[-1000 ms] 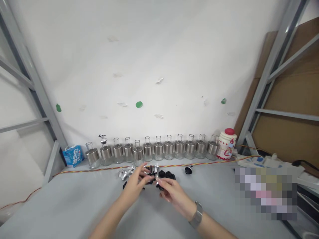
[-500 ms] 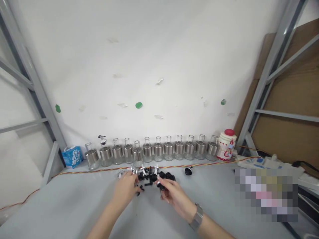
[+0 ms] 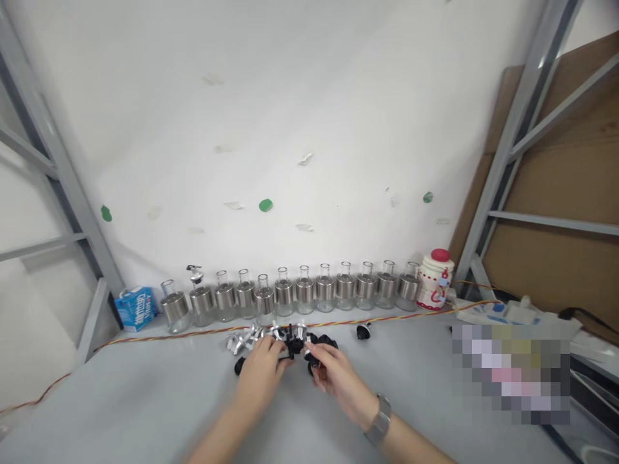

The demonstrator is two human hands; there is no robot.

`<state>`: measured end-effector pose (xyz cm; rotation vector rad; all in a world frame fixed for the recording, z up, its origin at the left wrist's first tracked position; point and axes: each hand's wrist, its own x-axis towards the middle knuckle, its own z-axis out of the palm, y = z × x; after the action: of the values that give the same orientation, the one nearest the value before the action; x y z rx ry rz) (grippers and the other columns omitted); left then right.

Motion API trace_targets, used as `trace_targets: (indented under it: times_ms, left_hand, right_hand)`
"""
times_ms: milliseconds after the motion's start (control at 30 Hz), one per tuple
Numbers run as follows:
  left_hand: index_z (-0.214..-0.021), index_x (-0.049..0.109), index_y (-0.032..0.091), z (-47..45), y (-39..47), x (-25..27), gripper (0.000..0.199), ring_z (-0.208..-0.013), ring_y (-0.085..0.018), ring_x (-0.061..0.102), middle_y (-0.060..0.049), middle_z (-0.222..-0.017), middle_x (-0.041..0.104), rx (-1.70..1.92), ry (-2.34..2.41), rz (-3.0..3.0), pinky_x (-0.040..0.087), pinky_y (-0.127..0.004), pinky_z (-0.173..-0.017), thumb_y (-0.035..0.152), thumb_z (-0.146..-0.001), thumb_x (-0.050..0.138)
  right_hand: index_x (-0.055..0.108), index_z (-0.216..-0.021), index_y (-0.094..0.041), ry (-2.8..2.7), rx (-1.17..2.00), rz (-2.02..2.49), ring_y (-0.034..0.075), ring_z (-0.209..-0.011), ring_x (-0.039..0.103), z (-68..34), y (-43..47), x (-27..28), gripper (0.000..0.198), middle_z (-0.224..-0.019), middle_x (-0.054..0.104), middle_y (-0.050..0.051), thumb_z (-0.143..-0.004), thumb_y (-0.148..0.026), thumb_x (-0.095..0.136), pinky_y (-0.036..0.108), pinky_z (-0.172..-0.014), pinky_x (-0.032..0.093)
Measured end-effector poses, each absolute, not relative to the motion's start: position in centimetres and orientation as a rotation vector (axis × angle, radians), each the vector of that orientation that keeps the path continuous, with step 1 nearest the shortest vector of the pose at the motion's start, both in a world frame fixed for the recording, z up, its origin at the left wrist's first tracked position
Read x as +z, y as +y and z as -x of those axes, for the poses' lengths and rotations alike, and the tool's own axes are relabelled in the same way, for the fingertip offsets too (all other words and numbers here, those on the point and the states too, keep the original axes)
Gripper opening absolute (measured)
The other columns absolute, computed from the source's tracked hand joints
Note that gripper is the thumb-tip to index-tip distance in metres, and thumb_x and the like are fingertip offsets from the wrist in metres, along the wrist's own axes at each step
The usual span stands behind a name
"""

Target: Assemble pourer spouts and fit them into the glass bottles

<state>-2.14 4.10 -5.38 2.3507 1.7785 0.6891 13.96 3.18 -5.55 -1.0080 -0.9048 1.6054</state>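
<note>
Low in the head view, my right hand (image 3: 338,372) is closed around a silver-and-black bottle pourer (image 3: 308,352), its black end pointing down. My left hand (image 3: 264,368) reaches over the pile, with thumb and fingers closing on a small black part (image 3: 286,358). Between and behind the hands lie several loose black pieces (image 3: 293,341), partly covered by my fingers. Silver pourer tops (image 3: 236,342) are heaped behind my left hand. A black round piece (image 3: 239,366) shows beside that hand's outer edge.
A row of glass bottles with steel sleeves (image 3: 304,287) stands along the wall; one carries a pourer (image 3: 195,274). A twisted wire (image 3: 193,328) runs before them. One pourer (image 3: 363,331) lies apart at right. A blue carton (image 3: 136,309) and white jar (image 3: 435,280) flank the row.
My left hand has moved right and inward, uncovering the silver tops and a black round piece on its left. My right hand keeps the pourer in nearly the same place.
</note>
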Motion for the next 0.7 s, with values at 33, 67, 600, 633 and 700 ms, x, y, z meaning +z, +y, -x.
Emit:
trace_targets:
  times_ms: [33,67,600,633,700]
  left_hand:
    - [-0.091,0.060,0.019,1.9,4.1,-5.7,0.021,-0.093,-0.023,0.050,-0.007,-0.093,0.057,0.665,1.805,-2.386,0.035,-0.032,-0.080,0.029,-0.075,0.051]
    - [-0.091,0.060,0.018,1.8,4.2,-6.0,0.020,-0.093,-0.024,0.049,-0.007,-0.092,0.057,0.639,1.821,-2.412,0.035,-0.033,-0.081,0.028,-0.075,0.051]
    - [-0.087,0.059,0.013,0.5,3.0,-6.2,0.025,-0.087,-0.023,0.051,-0.010,-0.087,0.059,0.493,1.635,-2.512,0.036,-0.034,-0.080,0.008,-0.073,0.038]
    - [-0.084,0.059,0.014,0.4,3.0,-6.2,0.024,-0.086,-0.023,0.051,-0.010,-0.086,0.060,0.547,1.600,-2.490,0.036,-0.034,-0.079,0.008,-0.072,0.039]
    - [-0.080,0.059,0.016,0.4,3.2,-6.1,0.020,-0.084,-0.022,0.052,-0.008,-0.083,0.060,0.733,1.533,-2.349,0.037,-0.033,-0.077,0.010,-0.073,0.041]
  right_hand:
    - [0.051,-0.066,-0.016,-0.907,1.607,1.007,0.005,-0.032,0.036,-14.0,3.2,-5.5,0.033,-0.038,0.044,-0.008,-0.062,-0.046,0.064,0.019,-0.039,0.029]
    - [0.051,-0.066,-0.016,-0.908,1.607,1.012,0.005,-0.032,0.036,-14.0,3.2,-5.5,0.033,-0.038,0.044,-0.008,-0.062,-0.046,0.064,0.019,-0.039,0.030]
    - [0.051,-0.068,-0.016,-0.937,1.621,1.036,0.005,-0.031,0.036,-13.8,3.1,-5.7,0.033,-0.037,0.044,-0.008,-0.063,-0.046,0.063,0.018,-0.035,0.023]
    - [0.051,-0.067,-0.016,-0.934,1.622,1.028,0.005,-0.031,0.036,-13.8,3.0,-5.6,0.033,-0.038,0.044,-0.008,-0.063,-0.046,0.063,0.018,-0.035,0.023]
    - [0.050,-0.067,-0.016,-0.938,1.622,1.008,0.005,-0.031,0.036,-13.9,3.0,-5.4,0.032,-0.038,0.043,-0.008,-0.063,-0.046,0.062,0.018,-0.035,0.023]
